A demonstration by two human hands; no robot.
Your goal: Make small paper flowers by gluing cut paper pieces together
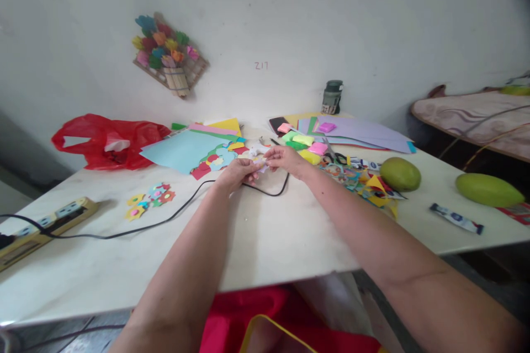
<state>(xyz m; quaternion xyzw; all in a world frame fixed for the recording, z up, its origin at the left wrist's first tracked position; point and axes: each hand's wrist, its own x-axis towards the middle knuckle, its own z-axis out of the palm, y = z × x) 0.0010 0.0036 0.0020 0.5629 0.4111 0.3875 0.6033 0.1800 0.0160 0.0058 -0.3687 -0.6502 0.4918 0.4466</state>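
Pinching small pale piece (261,167): left hand (240,171), right hand (286,159) (scissors (340,158) nearby).

"What's the desk (273,242) like?"

"Pale, with a power strip (62,218) at its left end and a black cable (105,237) running across it."

"And near the cable?"

"A cluster of paper flowers (157,192); behind it, a red bag (103,143) and coloured sheets (165,151)."

"The right side?"

"Bright packets (318,148), scissors (341,158), paper scraps (368,185), two green fruits (400,174), and a tube (455,218) near the front edge. A bottle (332,97) stands at the back."
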